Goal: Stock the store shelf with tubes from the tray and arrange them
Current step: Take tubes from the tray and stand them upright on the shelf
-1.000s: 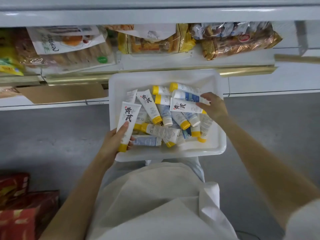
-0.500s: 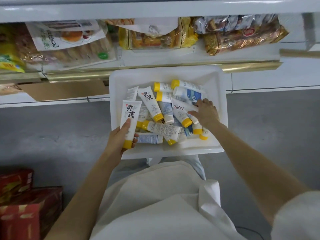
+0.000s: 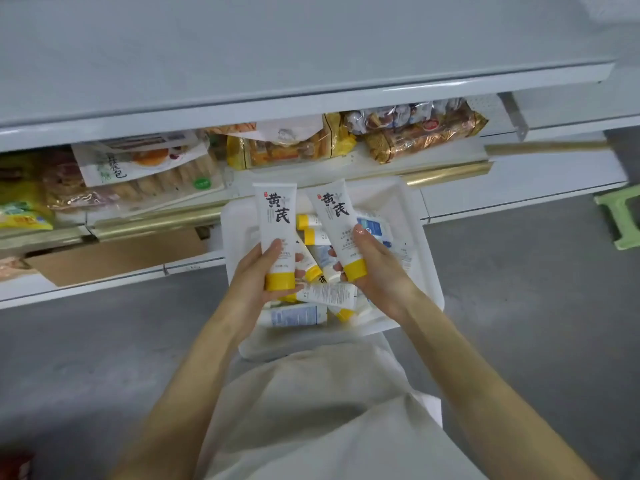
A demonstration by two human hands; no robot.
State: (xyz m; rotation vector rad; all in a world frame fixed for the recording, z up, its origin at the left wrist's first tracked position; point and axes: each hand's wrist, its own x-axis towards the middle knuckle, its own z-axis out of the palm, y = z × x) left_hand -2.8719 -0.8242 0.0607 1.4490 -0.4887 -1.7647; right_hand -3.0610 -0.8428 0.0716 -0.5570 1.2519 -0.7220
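Task barely begun, by look: no tube seen on bare shelf [image 3: 277, 46]; pile of tubes [image 3: 298, 313] waits in tray [image 3: 419, 244]. Your left hand [image 3: 258, 271] grips left tube [image 3: 275, 223] at yellow cap end, thumb across front, crimp end up. Right tube [image 3: 337, 223], top leaning left, sits in your right hand [image 3: 377, 271], fingers wrapped round cap end. Both tubes held above tray, below shelf. You have yet to shelve and arrange them.
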